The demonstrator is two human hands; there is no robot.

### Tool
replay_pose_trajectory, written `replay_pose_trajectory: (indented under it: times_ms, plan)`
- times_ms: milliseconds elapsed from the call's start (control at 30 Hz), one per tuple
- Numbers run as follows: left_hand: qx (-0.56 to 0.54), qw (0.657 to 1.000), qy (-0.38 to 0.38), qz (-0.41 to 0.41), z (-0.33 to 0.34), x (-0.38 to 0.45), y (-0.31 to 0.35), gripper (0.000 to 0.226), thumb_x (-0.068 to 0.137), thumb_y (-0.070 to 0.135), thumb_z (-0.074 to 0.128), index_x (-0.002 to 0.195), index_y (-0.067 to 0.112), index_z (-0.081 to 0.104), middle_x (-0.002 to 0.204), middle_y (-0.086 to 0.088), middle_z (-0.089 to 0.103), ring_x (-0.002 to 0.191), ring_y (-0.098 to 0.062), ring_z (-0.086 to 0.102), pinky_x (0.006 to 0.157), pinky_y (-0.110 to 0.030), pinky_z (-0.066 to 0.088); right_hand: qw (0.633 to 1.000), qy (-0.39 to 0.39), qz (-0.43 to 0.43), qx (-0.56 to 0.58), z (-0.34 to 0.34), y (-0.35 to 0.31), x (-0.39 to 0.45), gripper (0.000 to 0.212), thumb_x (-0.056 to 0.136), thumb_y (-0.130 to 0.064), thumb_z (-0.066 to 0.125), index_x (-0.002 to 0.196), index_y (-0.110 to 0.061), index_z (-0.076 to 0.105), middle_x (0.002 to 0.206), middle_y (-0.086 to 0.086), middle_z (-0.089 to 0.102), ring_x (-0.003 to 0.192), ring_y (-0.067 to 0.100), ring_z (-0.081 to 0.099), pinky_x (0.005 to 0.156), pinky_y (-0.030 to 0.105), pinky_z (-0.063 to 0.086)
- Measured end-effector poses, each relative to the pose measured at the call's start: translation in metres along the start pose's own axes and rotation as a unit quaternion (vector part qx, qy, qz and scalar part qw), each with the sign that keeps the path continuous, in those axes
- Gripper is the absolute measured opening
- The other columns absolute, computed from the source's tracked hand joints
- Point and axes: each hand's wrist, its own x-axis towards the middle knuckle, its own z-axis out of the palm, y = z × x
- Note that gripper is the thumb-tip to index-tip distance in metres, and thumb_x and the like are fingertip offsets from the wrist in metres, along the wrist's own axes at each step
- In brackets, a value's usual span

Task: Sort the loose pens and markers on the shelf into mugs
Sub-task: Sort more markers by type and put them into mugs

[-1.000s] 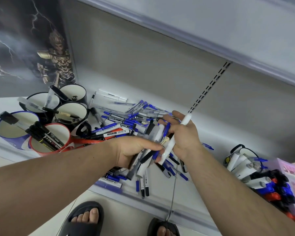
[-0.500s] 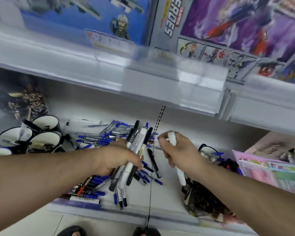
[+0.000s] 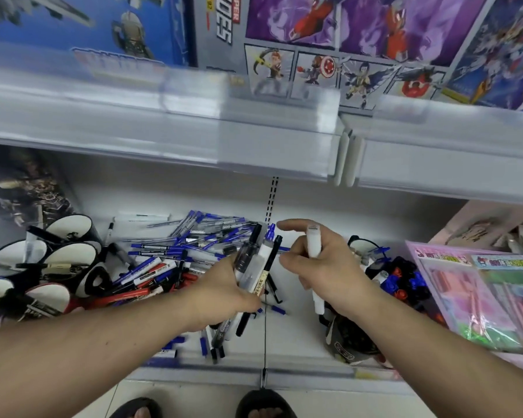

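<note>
The left hand (image 3: 224, 292) gripped a bundle of pens (image 3: 255, 260); the right hand (image 3: 323, 267) held a white marker (image 3: 313, 245) above the shelf (image 3: 296, 336).

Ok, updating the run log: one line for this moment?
left hand: grips pen bundle | right hand: holds white marker | mugs: left

Not much print is coming through clearly. On the grey toy box (image 3: 221, 28) standing on the upper shelf, large sideways white letters are showing as "SUPER" on a red strip and, beside it, what is reading as "…OES", its start cut off. Small red digits near the box's top left corner are looking like "192". The labels on the pens in the left hand (image 3: 224, 292), on the pink packets (image 3: 471, 294) at right and on the mugs are staying too blurred to read.
</note>
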Motion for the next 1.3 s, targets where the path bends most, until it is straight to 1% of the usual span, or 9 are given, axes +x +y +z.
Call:
replay_pose_trajectory:
  times_ms: [133, 267, 467, 667, 833, 933, 1000, 1200, 1300]
  plan:
    - [-0.025, 0.999, 0.013, 0.033, -0.001, 0.004, -0.001, 0.036, 0.076, -0.01, 0.068, 0.097, 0.018, 0.058, 0.067, 0.009, 0.065, 0.066, -0.004, 0.063, 0.06, -0.019, 0.05, 0.999, -0.015, -0.01, -0.049, 0.013, 0.004, 0.002, 0.056, 0.084, -0.001, 0.072, 0.117, -0.044, 0.06, 0.059, -0.013, 0.058, 0.055, 0.006, 0.05, 0.057, 0.02, 0.045]
    - [-0.03, 0.998, 0.017, 0.045, -0.001, 0.008, -0.005, 0.037, 0.075, -0.007, 0.068, 0.099, 0.02, 0.057, 0.075, 0.0, 0.062, 0.071, -0.012, 0.061, 0.065, -0.027, 0.048, 0.996, 0.0, -0.034, -0.079, 0.02, 0.009, 0.006, 0.06, 0.084, -0.009, 0.074, 0.113, -0.058, 0.055, 0.063, -0.012, 0.063, 0.057, 0.005, 0.054, 0.062, 0.02, 0.046]
    - [-0.042, 0.998, 0.004, 0.052, -0.002, 0.013, -0.005, 0.036, 0.075, -0.011, 0.065, 0.092, 0.02, 0.057, 0.066, 0.006, 0.058, 0.061, -0.007, 0.056, 0.055, -0.02, 0.044, 0.998, -0.012, -0.031, -0.062, 0.026, 0.016, 0.007, 0.062, 0.084, -0.006, 0.074, 0.106, -0.062, 0.058, 0.068, -0.005, 0.065, 0.063, 0.023, 0.063, 0.06, 0.029, 0.053]
    - [-0.114, 0.988, -0.101, 0.011, 0.001, 0.012, 0.001, 0.035, 0.068, -0.015, 0.066, 0.071, 0.019, 0.069, 0.067, 0.006, 0.066, 0.068, -0.008, 0.063, 0.062, -0.019, 0.047, 0.998, -0.021, 0.027, 0.059, 0.024, 0.013, 0.014, 0.031, 0.08, 0.019, 0.058, 0.088, -0.01, 0.051, 0.058, 0.003, 0.054, 0.047, 0.02, 0.052, 0.042, 0.025, 0.043]
    - [-0.229, 0.959, -0.163, -0.049, 0.004, 0.01, -0.001, 0.025, 0.051, 0.001, 0.072, 0.072, 0.014, 0.074, 0.072, -0.004, 0.069, 0.071, -0.013, 0.067, 0.069, -0.023, 0.052, 0.984, -0.02, 0.088, 0.152, 0.024, 0.01, 0.016, 0.023, 0.071, 0.004, 0.062, 0.078, -0.012, 0.047, 0.055, 0.007, 0.051, 0.042, 0.019, 0.047, 0.043, 0.027, 0.039]
    - [-0.303, 0.933, -0.16, -0.108, 0.008, 0.01, -0.001, 0.005, 0.069, 0.018, 0.078, 0.068, 0.014, 0.078, 0.065, -0.004, 0.067, 0.06, -0.013, 0.065, 0.063, -0.027, 0.051, 0.963, 0.027, 0.148, 0.225, 0.023, 0.013, 0.017, 0.021, 0.077, 0.003, 0.059, 0.07, -0.015, 0.05, 0.065, 0.019, 0.054, 0.042, 0.02, 0.038, 0.044, 0.026, 0.038]
    - [-0.322, 0.927, -0.124, -0.149, 0.011, 0.013, -0.005, 0.02, 0.076, 0.031, 0.067, 0.072, 0.014, 0.076, 0.061, -0.004, 0.063, 0.054, -0.015, 0.057, 0.062, -0.029, 0.045, 0.944, 0.064, 0.185, 0.264, 0.02, 0.016, 0.018, 0.022, 0.087, 0.005, 0.049, 0.073, -0.012, 0.048, 0.067, 0.017, 0.06, 0.042, 0.017, 0.035, 0.043, 0.024, 0.035]
    - [-0.314, 0.935, -0.011, -0.166, 0.017, 0.029, -0.015, 0.016, 0.089, 0.017, 0.064, 0.075, 0.009, 0.061, 0.056, -0.005, 0.055, 0.049, -0.02, 0.049, 0.05, -0.025, 0.043, 0.93, 0.234, 0.169, 0.228, -0.042, 0.014, 0.041, 0.006, 0.094, -0.011, 0.055, 0.095, -0.011, 0.061, 0.064, 0.002, 0.065, 0.061, 0.017, 0.056, 0.062, 0.031, 0.042]
    - [-0.276, 0.95, 0.018, -0.145, 0.024, 0.043, -0.012, 0.015, 0.087, 0.018, 0.068, 0.076, 0.011, 0.061, 0.058, -0.005, 0.057, 0.049, -0.02, 0.051, 0.049, -0.024, 0.043, 0.92, 0.316, 0.127, 0.191, -0.082, 0.008, 0.047, 0.001, 0.095, -0.012, 0.055, 0.094, -0.013, 0.055, 0.07, 0.002, 0.073, 0.054, 0.016, 0.059, 0.052, 0.025, 0.044]
